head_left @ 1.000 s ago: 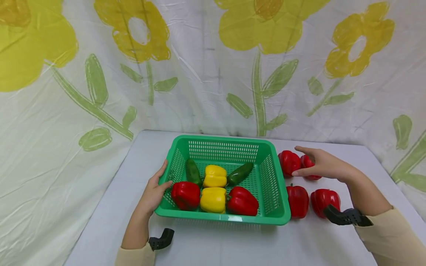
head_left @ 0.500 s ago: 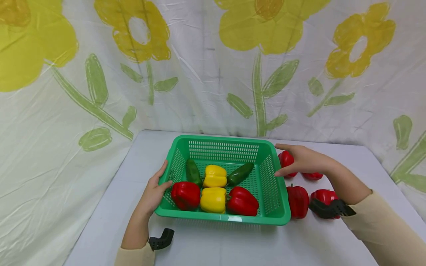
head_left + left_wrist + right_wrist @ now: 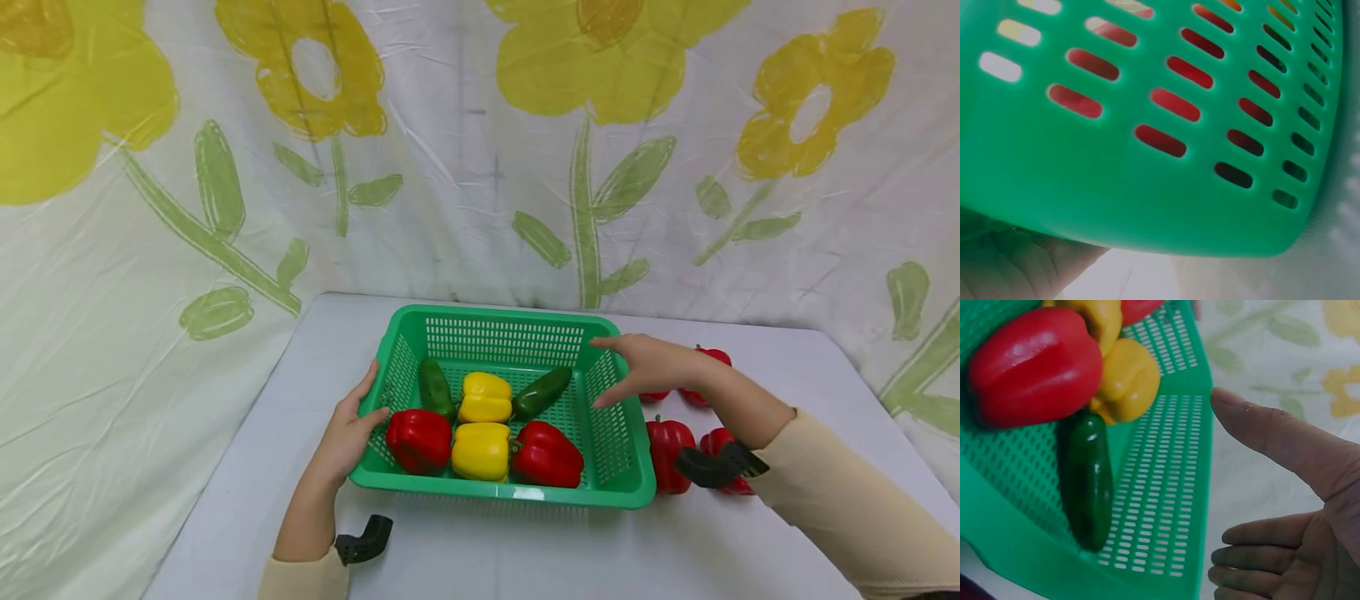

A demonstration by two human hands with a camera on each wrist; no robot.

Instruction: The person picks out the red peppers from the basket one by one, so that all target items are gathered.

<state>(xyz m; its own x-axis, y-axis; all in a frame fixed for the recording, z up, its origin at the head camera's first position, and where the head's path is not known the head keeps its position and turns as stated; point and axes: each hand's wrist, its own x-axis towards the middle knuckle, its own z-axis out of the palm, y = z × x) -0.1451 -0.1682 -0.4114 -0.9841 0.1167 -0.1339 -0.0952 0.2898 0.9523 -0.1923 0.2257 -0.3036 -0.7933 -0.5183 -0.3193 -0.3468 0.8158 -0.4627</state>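
Fingers wide and empty, the right hand (image 3: 660, 367) is at the right edge of the green basket (image 3: 450, 485), mid-frame; the left hand (image 3: 347, 433) grips its left, probably steadying it. Red peppers (image 3: 670, 454) lie on the desk (image 3: 450, 558), lower right.

Looks like a makeshift recording set: creased floral-print sheet (image 3: 450, 217) hung as backdrop behind and to the left, plain white table (image 3: 480, 550) set close in front, black wrist mounts (image 3: 365, 540) worn. Sheet hides the surroundings; can't tell home or lab.
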